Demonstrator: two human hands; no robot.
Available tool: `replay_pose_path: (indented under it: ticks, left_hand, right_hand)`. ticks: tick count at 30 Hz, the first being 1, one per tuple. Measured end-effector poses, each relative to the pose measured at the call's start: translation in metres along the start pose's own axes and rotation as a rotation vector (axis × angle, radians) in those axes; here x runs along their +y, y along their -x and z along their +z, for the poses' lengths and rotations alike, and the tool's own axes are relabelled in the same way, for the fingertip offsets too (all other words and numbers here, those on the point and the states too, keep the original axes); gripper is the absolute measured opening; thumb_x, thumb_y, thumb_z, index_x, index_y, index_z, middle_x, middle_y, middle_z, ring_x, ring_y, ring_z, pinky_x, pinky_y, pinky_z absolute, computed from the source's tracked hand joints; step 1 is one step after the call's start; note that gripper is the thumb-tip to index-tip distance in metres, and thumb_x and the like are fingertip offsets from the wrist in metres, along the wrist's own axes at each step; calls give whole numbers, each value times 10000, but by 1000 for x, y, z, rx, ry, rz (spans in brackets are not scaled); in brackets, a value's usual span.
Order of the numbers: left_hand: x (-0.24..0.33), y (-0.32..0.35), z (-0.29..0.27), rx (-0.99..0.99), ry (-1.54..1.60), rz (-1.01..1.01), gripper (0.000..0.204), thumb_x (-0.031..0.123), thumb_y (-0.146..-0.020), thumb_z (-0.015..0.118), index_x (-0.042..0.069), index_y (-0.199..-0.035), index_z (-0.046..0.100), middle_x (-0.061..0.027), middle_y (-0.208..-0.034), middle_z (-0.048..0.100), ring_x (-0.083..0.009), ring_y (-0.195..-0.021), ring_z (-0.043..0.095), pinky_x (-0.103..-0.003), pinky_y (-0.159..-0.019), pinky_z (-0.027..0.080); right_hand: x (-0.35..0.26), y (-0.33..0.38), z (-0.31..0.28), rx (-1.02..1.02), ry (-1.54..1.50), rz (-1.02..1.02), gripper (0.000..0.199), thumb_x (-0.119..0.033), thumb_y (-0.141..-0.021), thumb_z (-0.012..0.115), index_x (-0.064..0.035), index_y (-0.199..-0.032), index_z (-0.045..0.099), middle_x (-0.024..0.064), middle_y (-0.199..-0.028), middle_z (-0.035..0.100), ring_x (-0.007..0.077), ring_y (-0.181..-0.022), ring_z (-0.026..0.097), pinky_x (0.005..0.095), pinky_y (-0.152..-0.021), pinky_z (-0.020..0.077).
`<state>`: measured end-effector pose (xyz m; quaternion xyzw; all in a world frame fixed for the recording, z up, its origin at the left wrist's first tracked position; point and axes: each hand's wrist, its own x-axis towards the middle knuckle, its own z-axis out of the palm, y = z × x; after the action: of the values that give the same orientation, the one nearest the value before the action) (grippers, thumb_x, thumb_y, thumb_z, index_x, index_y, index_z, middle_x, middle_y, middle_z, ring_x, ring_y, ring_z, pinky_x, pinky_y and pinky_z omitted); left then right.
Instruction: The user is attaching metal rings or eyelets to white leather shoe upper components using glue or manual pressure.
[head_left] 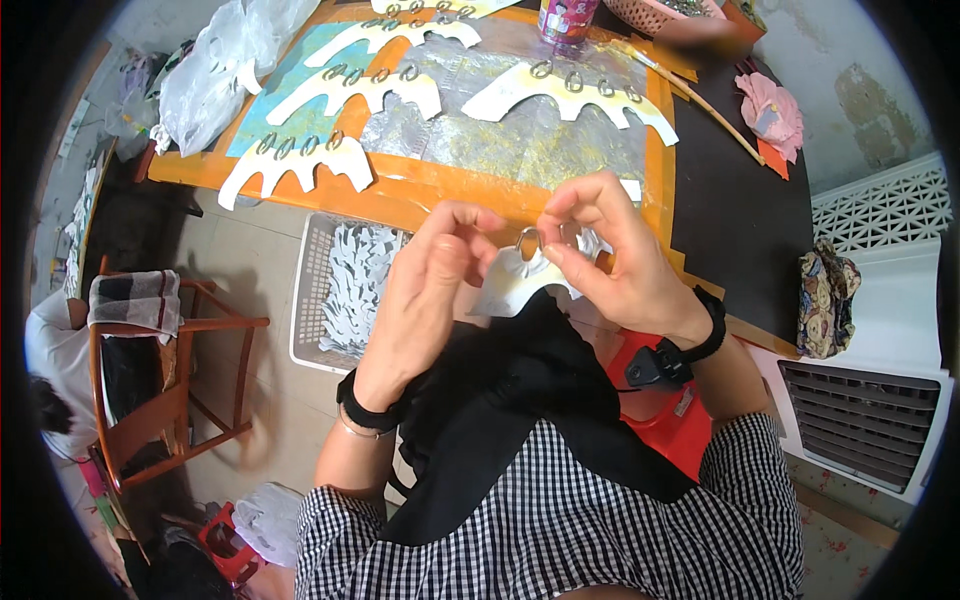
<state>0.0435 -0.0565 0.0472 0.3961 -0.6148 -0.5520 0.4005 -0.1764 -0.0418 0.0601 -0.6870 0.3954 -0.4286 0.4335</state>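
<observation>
In front of my chest I hold a white scalloped piece [510, 288] of thin sheet material. An oval metal ring [528, 243] stands on its upper edge. My right hand [625, 265] pinches the piece beside the ring with thumb and fingers. At the piece's left end, my left hand [425, 275] is curled with its fingertips against it; part of that grip is hidden. On the table beyond lie several similar white scalloped pieces [300, 165] with metal rings along their curved edges, one of them [575, 92] at the right.
The table [410, 190] has an orange taped edge. On it are a brush [690, 92], a purple container [567, 20] and a pink basket [655, 14]. A white crate [305, 290] of white cut pieces stands below, with a wooden chair [170, 400] further left.
</observation>
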Motion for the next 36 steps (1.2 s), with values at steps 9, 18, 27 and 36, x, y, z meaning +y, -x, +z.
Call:
replay_pose_path:
  ticks: [9,18,27,36]
  left_hand:
    - [-12,-7,10,17,59,83,277,237,-1055,576,20,-893,635,27,-738,585,-31,-688,484,-217,-628,400]
    - [-30,-4,11,-147,697,-237,388,409,-1055,567,36,-979,644,-3,-961,665,-38,-805,560,-224,-704,450]
    - [0,-4,0,-161,215,-191,175,165,-884,814,35,-891,697,25,-737,684,-51,-667,598,-219,-641,477]
    - [0,-2,-4,-168,226,-147,183,168,-877,814,30,-893,694,8,-781,706,-50,-678,604,-216,-642,473]
  right_hand:
    - [0,-3,18,59,-101,-89,253,69,-931,594,-27,-1126,464,53,-985,546,119,-935,575,285,-869,477]
    - [10,8,28,131,-536,-55,278,99,-912,606,-46,-1069,428,75,-1013,557,111,-933,562,276,-885,467]
    - [4,5,29,171,-322,-69,247,73,-938,606,-26,-1106,455,69,-1010,588,114,-956,591,270,-899,475]
    - [-10,-4,3,-50,-540,164,287,-46,-979,633,-6,-1233,506,74,-1035,636,100,-962,603,267,-866,478]
